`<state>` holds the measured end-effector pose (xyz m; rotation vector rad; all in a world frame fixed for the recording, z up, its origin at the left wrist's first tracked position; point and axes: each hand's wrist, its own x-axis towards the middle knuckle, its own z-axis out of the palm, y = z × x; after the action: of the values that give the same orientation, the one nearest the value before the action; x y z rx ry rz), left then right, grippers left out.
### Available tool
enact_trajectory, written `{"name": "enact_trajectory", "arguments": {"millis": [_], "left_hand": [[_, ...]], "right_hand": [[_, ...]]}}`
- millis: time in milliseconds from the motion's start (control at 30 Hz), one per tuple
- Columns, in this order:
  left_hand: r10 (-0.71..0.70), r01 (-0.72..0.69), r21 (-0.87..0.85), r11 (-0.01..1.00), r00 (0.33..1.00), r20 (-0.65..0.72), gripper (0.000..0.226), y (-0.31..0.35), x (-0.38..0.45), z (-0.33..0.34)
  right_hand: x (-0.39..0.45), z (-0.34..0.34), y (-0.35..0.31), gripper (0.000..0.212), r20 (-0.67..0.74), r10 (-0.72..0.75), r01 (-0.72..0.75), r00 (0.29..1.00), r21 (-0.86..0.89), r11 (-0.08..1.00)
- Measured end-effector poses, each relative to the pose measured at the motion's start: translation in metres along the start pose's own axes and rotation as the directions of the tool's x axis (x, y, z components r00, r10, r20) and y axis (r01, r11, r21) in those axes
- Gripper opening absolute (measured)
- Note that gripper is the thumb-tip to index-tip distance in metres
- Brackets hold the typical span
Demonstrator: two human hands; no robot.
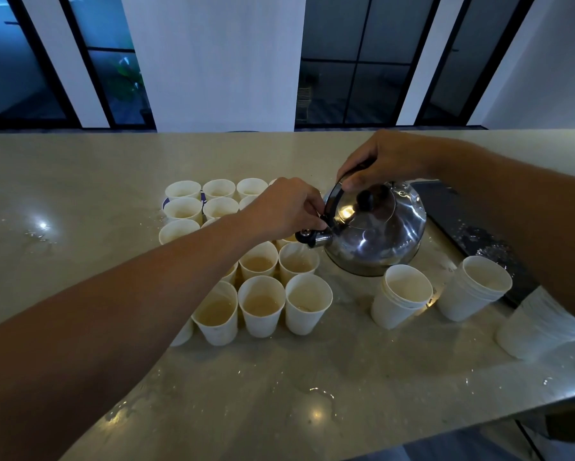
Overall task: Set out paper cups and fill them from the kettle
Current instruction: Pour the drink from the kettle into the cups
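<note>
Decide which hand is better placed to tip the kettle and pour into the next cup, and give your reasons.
The right hand. It already grips the kettle by its black handle from above, so it probably controls the tilt. The left hand only pinches at the spout cap, above the paper cups.

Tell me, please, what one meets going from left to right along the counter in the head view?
Grid of paper cups → left hand → kettle → first cup stack → second cup stack → lying cup stack.
</note>
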<state>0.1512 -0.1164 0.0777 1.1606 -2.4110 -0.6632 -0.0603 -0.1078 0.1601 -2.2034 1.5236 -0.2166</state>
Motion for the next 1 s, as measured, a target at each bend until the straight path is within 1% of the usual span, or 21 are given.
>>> {"name": "enact_trajectory", "arguments": {"millis": [100, 200, 267, 367, 533, 633, 867, 1000], "left_hand": [[0.005, -0.005, -0.021, 1.0, 1.0, -0.008, 0.028, 0.002, -0.001, -0.002], [0.019, -0.019, -0.024, 1.0, 1.0, 0.011, 0.029, 0.006, -0.001, -0.005], [0.028, -0.027, -0.018, 0.999, 1.0, 0.014, 0.025, 0.008, 0.0, -0.008], [0.047, -0.047, -0.008, 0.999, 0.999, 0.002, 0.024, 0.011, 0.0, -0.011], [0.084, -0.084, 0.024, 0.996, 0.996, -0.004, 0.024, 0.017, -0.002, -0.018], [0.097, -0.097, 0.032, 0.995, 0.995, 0.017, 0.017, 0.022, -0.005, -0.021], [0.097, -0.098, 0.02, 0.995, 0.994, 0.057, 0.017, 0.025, -0.013, -0.015], [0.099, -0.101, 0.022, 0.995, 0.992, 0.073, 0.016, 0.026, -0.015, -0.011]], "right_hand": [[-0.002, 0.002, 0.0, 0.027, -0.033, -0.02, 0.022, 0.999, 0.062, 0.998], [-0.002, 0.006, 0.0, 0.042, -0.116, -0.008, 0.024, 0.993, 0.132, 0.991], [0.001, 0.006, 0.0, 0.048, -0.153, 0.003, 0.017, 0.988, 0.129, 0.991], [0.003, 0.002, -0.003, 0.047, -0.17, -0.001, 0.02, 0.985, 0.106, 0.994], [0.0, -0.006, -0.014, 0.046, -0.143, -0.03, 0.044, 0.989, 0.099, 0.994], [-0.004, -0.006, -0.022, 0.047, -0.129, -0.045, 0.058, 0.991, 0.099, 0.993], [-0.01, 0.001, -0.029, 0.032, -0.083, -0.053, 0.061, 0.995, 0.099, 0.993], [-0.012, 0.002, -0.03, 0.038, -0.052, -0.071, 0.074, 0.996, 0.053, 0.996]]}}
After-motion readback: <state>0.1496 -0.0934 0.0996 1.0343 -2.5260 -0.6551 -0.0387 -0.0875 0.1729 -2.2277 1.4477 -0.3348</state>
